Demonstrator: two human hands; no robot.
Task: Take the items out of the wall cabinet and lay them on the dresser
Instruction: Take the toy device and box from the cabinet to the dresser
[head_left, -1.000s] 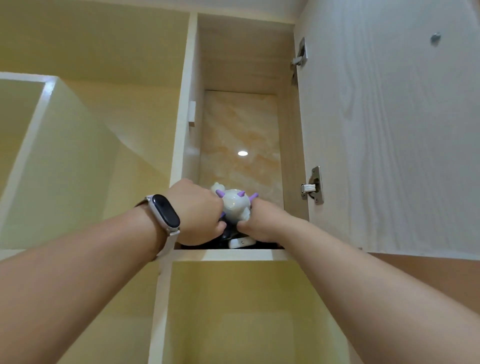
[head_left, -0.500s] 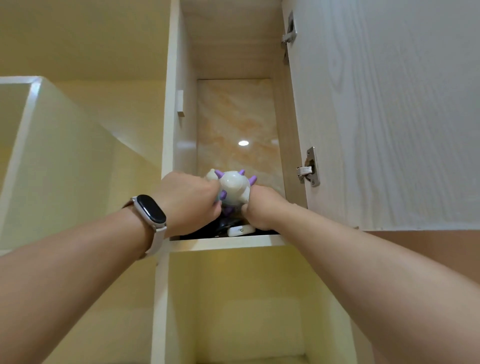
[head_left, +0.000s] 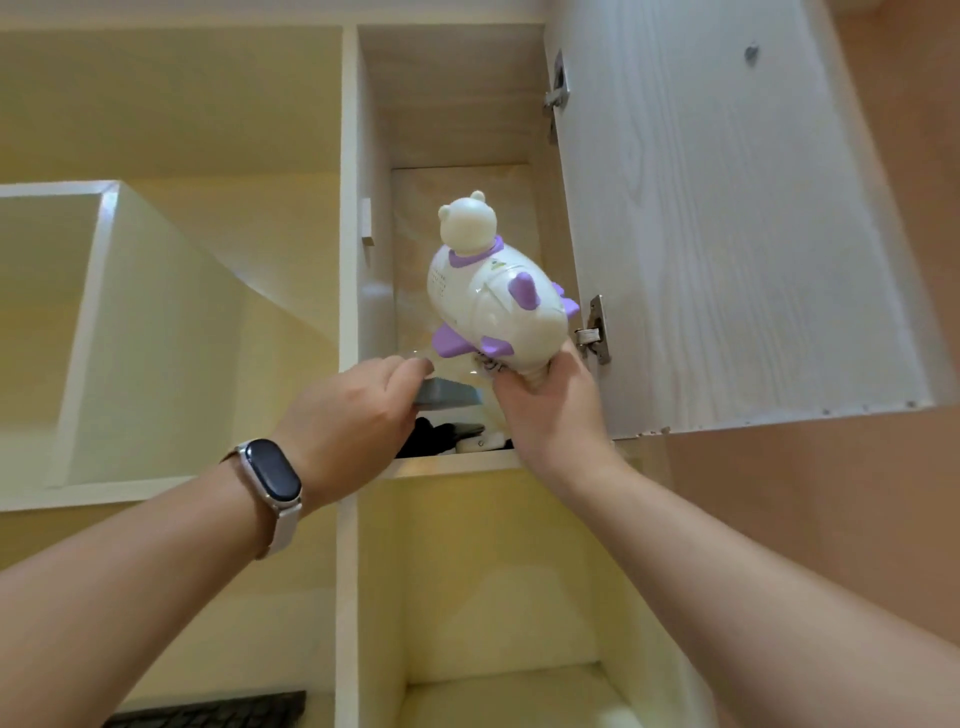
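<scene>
Overhead, the narrow wall cabinet (head_left: 452, 98) stands open, its pale wood-grain door (head_left: 727, 218) swung out to the right on two metal hinges. Right hand (head_left: 550, 405) is clamped around the base of a white plastic bear-shaped toy with purple fins (head_left: 493, 296), holding it raised and tilted, head up, in front of the cabinet opening and clear of the shelf. Left hand (head_left: 353, 421), a dark-faced band watch with pale strap (head_left: 272, 480) on its wrist, has fingers closed on the near edge of a flat grey-blue box (head_left: 449, 397) above the shelf. Below that box, on the cabinet shelf, lie a black crumpled item (head_left: 431, 439) and a small white object (head_left: 480, 443), partly hidden. A dark keyboard (head_left: 208, 714) shows at bottom left.
</scene>
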